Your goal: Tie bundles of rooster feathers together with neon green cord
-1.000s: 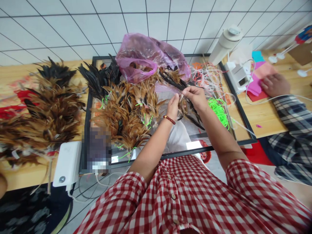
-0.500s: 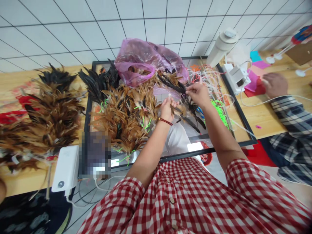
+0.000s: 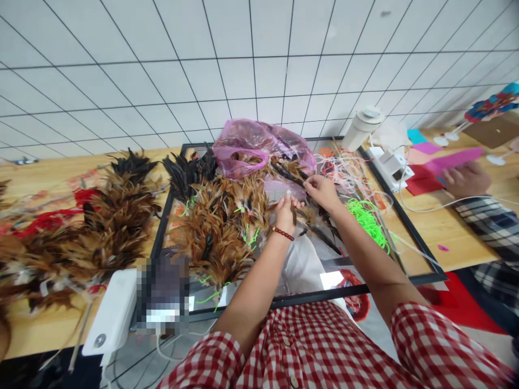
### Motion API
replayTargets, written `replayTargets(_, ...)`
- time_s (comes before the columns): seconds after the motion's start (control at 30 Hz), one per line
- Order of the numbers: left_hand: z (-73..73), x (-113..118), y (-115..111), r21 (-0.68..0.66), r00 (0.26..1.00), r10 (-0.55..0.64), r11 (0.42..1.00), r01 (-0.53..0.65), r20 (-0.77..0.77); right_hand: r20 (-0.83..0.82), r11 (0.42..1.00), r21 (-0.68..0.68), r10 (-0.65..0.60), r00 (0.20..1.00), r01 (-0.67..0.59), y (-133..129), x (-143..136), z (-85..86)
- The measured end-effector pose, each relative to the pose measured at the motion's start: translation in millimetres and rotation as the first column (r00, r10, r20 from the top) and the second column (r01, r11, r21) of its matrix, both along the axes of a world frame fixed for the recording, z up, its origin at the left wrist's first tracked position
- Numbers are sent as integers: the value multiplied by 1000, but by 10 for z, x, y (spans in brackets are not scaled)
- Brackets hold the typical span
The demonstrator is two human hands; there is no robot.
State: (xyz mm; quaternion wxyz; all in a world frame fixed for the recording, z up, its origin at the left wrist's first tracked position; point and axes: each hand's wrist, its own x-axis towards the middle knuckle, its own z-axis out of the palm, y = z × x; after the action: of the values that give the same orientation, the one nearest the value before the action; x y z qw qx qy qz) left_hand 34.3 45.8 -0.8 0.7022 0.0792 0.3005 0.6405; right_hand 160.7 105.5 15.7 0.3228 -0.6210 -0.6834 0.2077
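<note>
My left hand [image 3: 286, 214], with a beaded bracelet at the wrist, is closed around some brown feathers [image 3: 294, 216], partly hidden by the fingers. Just up and to its right, my right hand [image 3: 321, 193] pinches at the end of a dark feather [image 3: 292, 174] by the pink plastic bag [image 3: 267, 141]. More brown feathers show inside the bag's mouth. Bunches of brown feathers [image 3: 219, 221], some tied with green string, lie left of my hands on the black-framed glass board [image 3: 298, 300]. Loose long dark feathers [image 3: 324, 235] rest below my right hand.
Black feathers [image 3: 184, 175] and another feather pile [image 3: 121, 210] are at left, with a white power bank [image 3: 111, 310]. At right are green string [image 3: 368, 224], pale strands [image 3: 344, 173], a white bottle [image 3: 362, 128] and a power strip [image 3: 389, 167]. A co-worker's hand [image 3: 466, 179] holds pink material.
The view has tilted up, so everything sits lower in the picture. Both my hands stay close together over the board. The co-worker's hand has lifted a pink piece.
</note>
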Motion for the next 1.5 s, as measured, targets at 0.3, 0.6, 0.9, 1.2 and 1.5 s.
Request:
replayTargets(0.3,-27,26,13,-89,999,-11,996,8,-35,-711,963,-241,-89,697,-123,-384,65,165)
replayTargets(0.6,-70,36,-24,-27,991,-88,996,85,-101,-742,999,33,4,671,30,-425,-15,50)
replayTargets(0.9,-49,14,2,-77,996,-79,994,76,-36,129,821,451,326,936,-348,-526,11,-60)
replayTargets(1.2,-20,7,-29,-61,995,-91,994,89,-28,422,739,440,331,844,-510,-579,82,-146)
replayTargets(1.5,-23,98,-31,-64,985,-24,998,13,-169,240,814,425,321,916,-397,-690,38,-73)
